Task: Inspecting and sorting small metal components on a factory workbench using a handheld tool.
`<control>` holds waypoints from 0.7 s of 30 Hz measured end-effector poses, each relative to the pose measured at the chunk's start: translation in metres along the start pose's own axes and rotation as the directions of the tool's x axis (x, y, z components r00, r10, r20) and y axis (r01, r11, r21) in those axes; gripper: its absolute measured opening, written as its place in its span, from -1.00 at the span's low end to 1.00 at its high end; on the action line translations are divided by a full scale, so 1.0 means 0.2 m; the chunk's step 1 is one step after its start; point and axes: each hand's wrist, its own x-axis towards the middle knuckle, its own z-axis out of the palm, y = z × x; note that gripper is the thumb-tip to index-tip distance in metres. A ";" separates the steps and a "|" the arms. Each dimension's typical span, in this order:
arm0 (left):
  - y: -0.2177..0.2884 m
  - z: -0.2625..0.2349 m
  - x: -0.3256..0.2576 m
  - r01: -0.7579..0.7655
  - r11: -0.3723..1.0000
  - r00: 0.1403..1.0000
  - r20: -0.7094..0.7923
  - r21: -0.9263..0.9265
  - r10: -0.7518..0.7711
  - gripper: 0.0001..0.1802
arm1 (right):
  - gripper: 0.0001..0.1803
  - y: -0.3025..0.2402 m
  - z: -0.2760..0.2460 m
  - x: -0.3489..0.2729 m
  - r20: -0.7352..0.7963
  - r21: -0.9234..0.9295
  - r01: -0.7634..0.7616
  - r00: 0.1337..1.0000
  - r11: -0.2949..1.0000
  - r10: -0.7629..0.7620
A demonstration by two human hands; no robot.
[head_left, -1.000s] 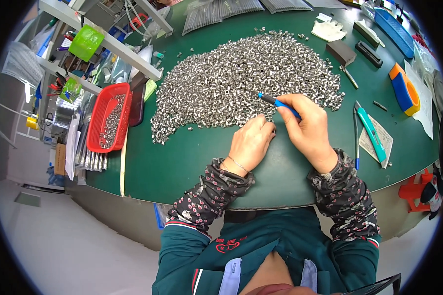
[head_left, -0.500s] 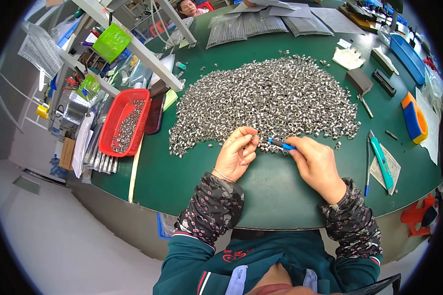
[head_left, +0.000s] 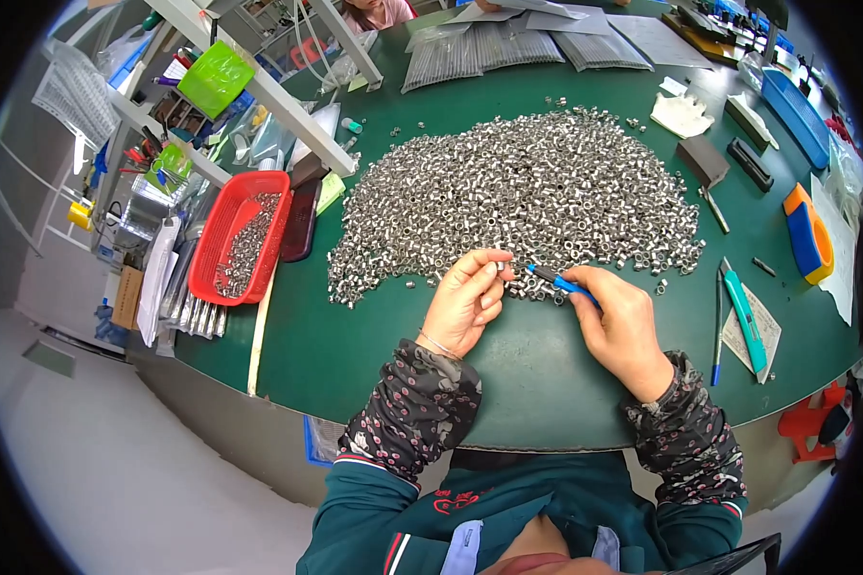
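Note:
Between the thumb and forefinger of my left hand is a small metal ring, partly covered by the fingertips. My right hand grips a slim blue and black pen-like tool. Its dark end points left toward the ring, with a small gap between them. Beyond both hands spreads a wide heap of small shiny metal rings on the green tabletop. The near edge of the heap lies just behind my fingers.
At the left stands a red basket with more rings inside. On the right lie a teal utility knife, a blue pen, a blue and orange tape dispenser and a white glove. A person sits across the table.
The tool's dark end has drawn slightly away from my left fingers and tilted more steeply. My left hand has shifted a little to the right. The person opposite has moved.

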 end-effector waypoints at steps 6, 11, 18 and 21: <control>-0.01 0.02 0.00 -0.014 0.999 1.000 -0.020 0.041 0.015 -0.84 | -0.77 0.00 0.00 0.00 0.016 0.021 -0.021 1.000 1.000 0.021; -0.02 0.01 0.00 -0.019 0.999 1.000 0.022 0.036 0.018 -0.84 | -0.76 -0.01 -0.01 0.00 0.063 0.018 -0.024 0.998 1.000 0.022; -0.01 0.02 0.00 0.008 0.998 0.999 0.047 0.070 -0.012 -0.85 | -0.76 -0.01 -0.01 0.00 0.059 0.010 -0.023 0.998 1.000 0.023; -0.01 0.02 -0.01 -0.003 0.996 0.999 0.037 0.089 0.000 -0.85 | -0.75 -0.01 -0.01 -0.01 0.072 0.017 -0.028 0.997 0.999 0.026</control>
